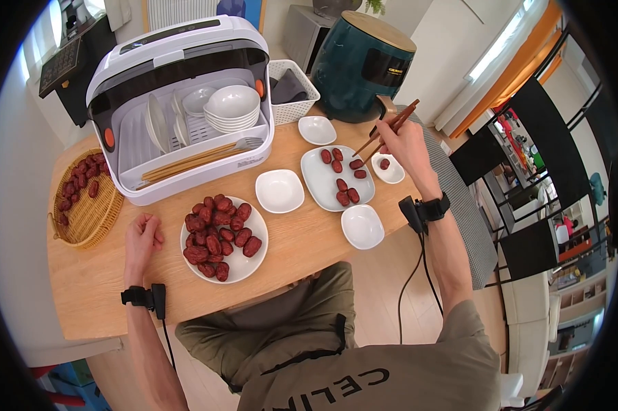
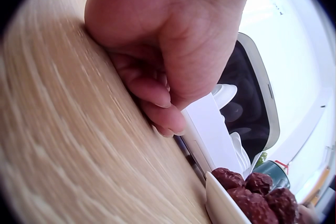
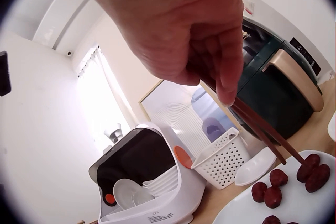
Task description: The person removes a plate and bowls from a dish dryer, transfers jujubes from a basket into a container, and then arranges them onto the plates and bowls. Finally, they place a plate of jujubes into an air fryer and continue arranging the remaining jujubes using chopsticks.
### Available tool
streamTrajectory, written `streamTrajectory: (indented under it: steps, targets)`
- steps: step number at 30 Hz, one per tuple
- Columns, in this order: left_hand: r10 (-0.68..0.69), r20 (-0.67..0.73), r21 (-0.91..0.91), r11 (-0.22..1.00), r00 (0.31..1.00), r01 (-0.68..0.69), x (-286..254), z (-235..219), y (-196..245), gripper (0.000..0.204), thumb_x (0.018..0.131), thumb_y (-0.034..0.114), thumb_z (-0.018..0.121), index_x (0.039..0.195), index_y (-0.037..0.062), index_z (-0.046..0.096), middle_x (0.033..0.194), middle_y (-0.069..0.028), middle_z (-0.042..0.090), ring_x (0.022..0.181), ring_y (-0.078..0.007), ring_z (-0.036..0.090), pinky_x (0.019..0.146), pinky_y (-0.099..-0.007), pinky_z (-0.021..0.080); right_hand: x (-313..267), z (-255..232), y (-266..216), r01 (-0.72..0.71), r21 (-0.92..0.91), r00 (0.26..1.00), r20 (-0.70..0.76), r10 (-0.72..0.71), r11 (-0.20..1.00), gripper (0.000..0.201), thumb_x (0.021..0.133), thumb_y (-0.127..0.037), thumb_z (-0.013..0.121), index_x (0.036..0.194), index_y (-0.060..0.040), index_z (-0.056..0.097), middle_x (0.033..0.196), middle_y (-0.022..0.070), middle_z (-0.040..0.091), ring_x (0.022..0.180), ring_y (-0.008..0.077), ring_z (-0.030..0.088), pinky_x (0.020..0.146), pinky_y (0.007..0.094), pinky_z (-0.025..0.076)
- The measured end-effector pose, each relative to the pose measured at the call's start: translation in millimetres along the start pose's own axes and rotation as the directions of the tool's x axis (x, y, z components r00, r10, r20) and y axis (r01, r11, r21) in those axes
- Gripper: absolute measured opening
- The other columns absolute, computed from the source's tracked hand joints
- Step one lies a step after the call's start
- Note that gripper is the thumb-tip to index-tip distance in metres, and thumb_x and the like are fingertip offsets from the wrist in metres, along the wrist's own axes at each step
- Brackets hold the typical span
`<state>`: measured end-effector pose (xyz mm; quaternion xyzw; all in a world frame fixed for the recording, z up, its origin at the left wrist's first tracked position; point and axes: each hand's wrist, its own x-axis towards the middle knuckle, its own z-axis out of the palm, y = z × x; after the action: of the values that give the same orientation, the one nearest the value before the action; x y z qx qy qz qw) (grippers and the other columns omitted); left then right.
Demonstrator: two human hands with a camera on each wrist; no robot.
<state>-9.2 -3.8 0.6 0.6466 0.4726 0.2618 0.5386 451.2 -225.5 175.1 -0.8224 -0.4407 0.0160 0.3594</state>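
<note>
My right hand (image 1: 408, 151) grips a pair of brown wooden chopsticks (image 3: 265, 129), their tips low over the white rounded-square plate (image 1: 319, 179). Several red dates (image 1: 342, 185) lie there in small groups. The tips are close to a date (image 1: 356, 164) at the plate's right side, with nothing lifted between them. Just right of that plate, one date (image 1: 384, 164) sits in a small white dish (image 1: 394, 176). My left hand (image 1: 143, 240) rests on the table with loosely curled fingers, holding nothing. Beside it is a round white plate (image 1: 256, 264) heaped with dates (image 1: 213, 233).
White bowls (image 1: 279, 191) and small dishes (image 1: 362, 227) stand around the rounded-square plate. Behind are an open dish cabinet (image 1: 186, 175) with crockery, a white basket (image 1: 295, 106) and a green air fryer (image 1: 357, 75). A wicker tray (image 1: 93, 222) of dates lies far left.
</note>
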Motion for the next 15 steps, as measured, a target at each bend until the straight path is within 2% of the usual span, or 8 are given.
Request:
streamTrajectory:
  steps: [5,8,15]
  targets:
    - [0.007,-0.007,0.005,1.000,1.000,-0.007,-2,1,2,0.020,0.095,0.020,0.053,0.090,0.0019,0.058,0.059,-0.0038,0.057,0.045,-0.0085,0.050,0.043,-0.0216,0.040,-10,-7,1,-0.094,-0.009,0.993,0.064,0.095,0.995,0.030,0.092,-0.020,0.056,0.086,0.0081,0.065,0.057,0.0110,0.063,0.050,0.0170,0.065,0.047,0.0272,0.050]
    - [0.011,-0.006,-0.005,1.000,1.000,-0.011,0,0,-1,0.020,0.095,0.020,0.053,0.090,0.0019,0.058,0.059,-0.0037,0.057,0.046,-0.0083,0.050,0.044,-0.0215,0.040,-13,-4,12,-0.040,-0.055,0.996,0.082,0.044,0.998,0.030,0.091,-0.020,0.056,0.087,0.0085,0.065,0.057,0.0118,0.064,0.051,0.0172,0.066,0.050,0.0268,0.051]
    - [0.012,0.002,-0.006,1.000,1.000,-0.012,0,-1,-2,0.020,0.096,0.021,0.053,0.091,0.0020,0.058,0.060,-0.0037,0.057,0.047,-0.0083,0.050,0.044,-0.0215,0.040,-14,-1,12,-0.034,-0.037,0.997,0.063,0.037,0.999,0.030,0.091,-0.019,0.057,0.087,0.0088,0.066,0.055,0.0119,0.063,0.052,0.0175,0.067,0.051,0.0267,0.051]
